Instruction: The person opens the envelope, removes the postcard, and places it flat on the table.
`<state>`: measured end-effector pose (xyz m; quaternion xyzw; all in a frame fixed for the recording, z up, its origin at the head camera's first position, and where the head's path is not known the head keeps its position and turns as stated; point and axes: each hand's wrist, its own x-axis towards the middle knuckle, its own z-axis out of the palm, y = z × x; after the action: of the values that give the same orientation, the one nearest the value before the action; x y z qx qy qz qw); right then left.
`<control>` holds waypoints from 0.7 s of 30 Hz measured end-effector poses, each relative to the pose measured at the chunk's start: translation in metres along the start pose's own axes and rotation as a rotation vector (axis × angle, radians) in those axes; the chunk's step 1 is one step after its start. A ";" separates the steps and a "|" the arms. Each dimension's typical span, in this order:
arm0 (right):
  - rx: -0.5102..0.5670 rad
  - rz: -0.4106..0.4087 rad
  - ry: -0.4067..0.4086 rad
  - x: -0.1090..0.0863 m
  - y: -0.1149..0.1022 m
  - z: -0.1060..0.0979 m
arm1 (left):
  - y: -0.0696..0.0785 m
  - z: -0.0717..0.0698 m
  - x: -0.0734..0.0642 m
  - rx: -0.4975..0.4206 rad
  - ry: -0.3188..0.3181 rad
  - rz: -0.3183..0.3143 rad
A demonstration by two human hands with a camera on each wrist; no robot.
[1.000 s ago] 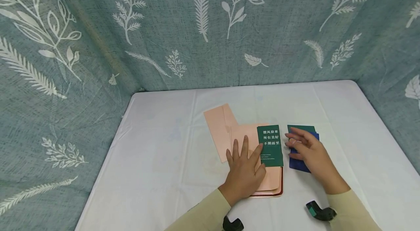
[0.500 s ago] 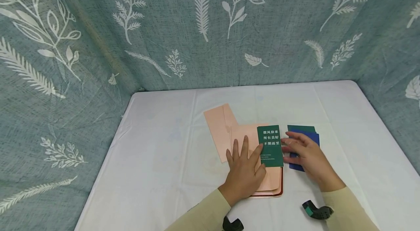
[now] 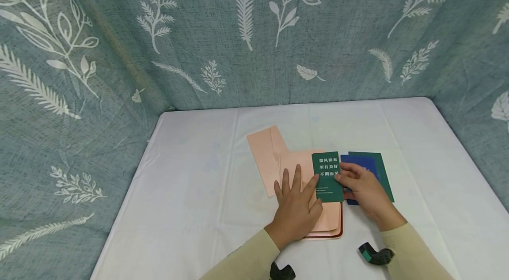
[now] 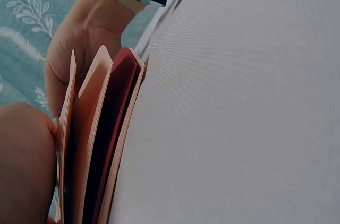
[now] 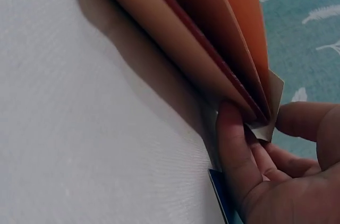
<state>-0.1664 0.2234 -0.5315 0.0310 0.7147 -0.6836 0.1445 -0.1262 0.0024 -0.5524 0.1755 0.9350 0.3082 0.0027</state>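
My left hand (image 3: 296, 213) lies with fingers spread on a stack of peach envelopes (image 3: 328, 219), its index finger touching the left edge of a green card (image 3: 328, 167) printed with white characters. From the other side my right hand (image 3: 370, 194) pinches that card's right edge, thumb on top. A blue card (image 3: 365, 163) lies partly under the right hand. Beneath it shows a second green card (image 3: 385, 180). In the right wrist view, the right thumb (image 5: 303, 118) meets the card's corner (image 5: 276, 94), with the fingers curled below.
Another peach envelope (image 3: 264, 156) lies slanted at the stack's upper left. A dark red edge (image 4: 119, 80) shows among the stacked layers in the left wrist view. All this is on a white-covered table (image 3: 199, 174), with a leaf-patterned curtain (image 3: 258, 72) behind.
My right hand has moved left from the blue card to the green card's right edge. The blue card has shifted left, exposing more of the green card beneath. The left hand has stayed put.
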 end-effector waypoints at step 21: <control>-0.054 -0.002 0.066 -0.003 -0.001 -0.003 | 0.001 -0.002 -0.001 0.004 -0.001 0.000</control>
<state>-0.1640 0.2264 -0.5298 0.0490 0.7372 -0.6630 0.1210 -0.1251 0.0021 -0.5500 0.1759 0.9356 0.3060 0.0028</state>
